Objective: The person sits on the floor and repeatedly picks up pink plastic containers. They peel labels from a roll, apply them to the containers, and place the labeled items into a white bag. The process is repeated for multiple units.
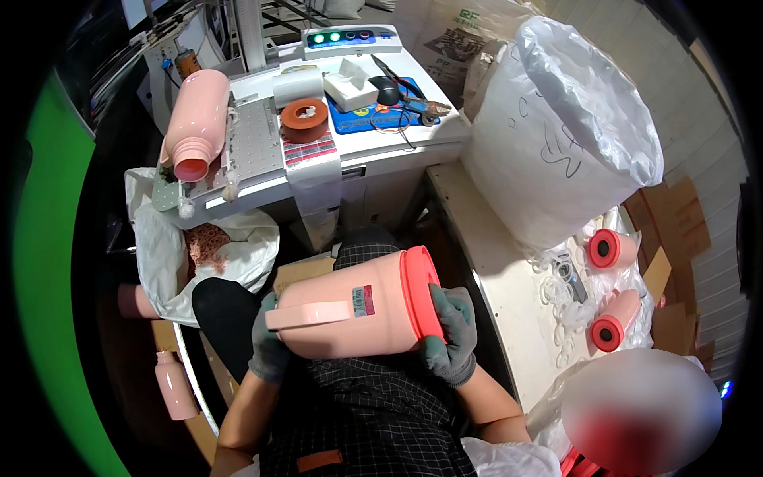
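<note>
A large pink jug (358, 314) lies on its side above my lap, held between both hands. It has a side handle, a small barcode label and a coral-red band (421, 294) at its right end. My left hand (270, 340), in a grey-green glove, grips the left end beside the handle; the jug hides part of its fingers. My right hand (451, 334), gloved alike, wraps round the red end with the fingers on its face. A second pink bottle (197, 115) lies on a perforated metal plate (258, 139) at the far left, mouth toward me.
On the white bench sit a brown tape roll (304, 119), pliers (421, 103), a mouse (386, 90) and a tissue box (351, 86). Left stands a bag of pink scraps (208, 246). At right are a tall white sack (520, 151) and pink cups (606, 248).
</note>
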`<act>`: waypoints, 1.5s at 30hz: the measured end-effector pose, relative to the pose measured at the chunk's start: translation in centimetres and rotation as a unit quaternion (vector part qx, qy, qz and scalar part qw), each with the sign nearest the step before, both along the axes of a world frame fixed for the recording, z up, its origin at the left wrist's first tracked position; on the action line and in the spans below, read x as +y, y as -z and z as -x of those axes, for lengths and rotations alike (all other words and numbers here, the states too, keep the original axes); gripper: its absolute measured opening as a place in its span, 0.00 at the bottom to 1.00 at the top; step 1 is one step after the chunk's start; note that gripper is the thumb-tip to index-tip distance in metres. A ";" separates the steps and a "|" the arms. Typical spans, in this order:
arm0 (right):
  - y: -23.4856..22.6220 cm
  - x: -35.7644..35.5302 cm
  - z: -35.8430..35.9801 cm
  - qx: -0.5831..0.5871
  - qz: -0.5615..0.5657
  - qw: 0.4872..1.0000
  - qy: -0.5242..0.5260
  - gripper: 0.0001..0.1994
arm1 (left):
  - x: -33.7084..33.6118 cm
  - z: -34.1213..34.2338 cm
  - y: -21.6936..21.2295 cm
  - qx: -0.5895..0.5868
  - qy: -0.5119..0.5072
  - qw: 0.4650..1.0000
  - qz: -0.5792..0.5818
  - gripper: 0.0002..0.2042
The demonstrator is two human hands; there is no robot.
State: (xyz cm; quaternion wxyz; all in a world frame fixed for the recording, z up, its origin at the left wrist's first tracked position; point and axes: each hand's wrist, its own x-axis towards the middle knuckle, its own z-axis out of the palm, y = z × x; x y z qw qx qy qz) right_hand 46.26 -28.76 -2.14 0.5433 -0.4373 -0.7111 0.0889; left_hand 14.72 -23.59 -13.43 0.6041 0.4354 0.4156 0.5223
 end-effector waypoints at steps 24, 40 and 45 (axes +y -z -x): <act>2.8 -9.1 -30.4 0.676 -0.090 0.717 0.144 0.27 | -0.7 -4.6 -10.0 0.320 0.019 0.878 -0.355 0.42; 3.8 3.4 0.3 0.504 0.357 0.785 -0.046 0.17 | -5.9 27.7 9.8 0.530 -0.389 0.751 0.064 0.21; -0.3 4.2 1.3 0.389 0.409 0.825 0.005 0.16 | 0.1 29.8 14.2 0.565 -0.364 0.739 0.051 0.21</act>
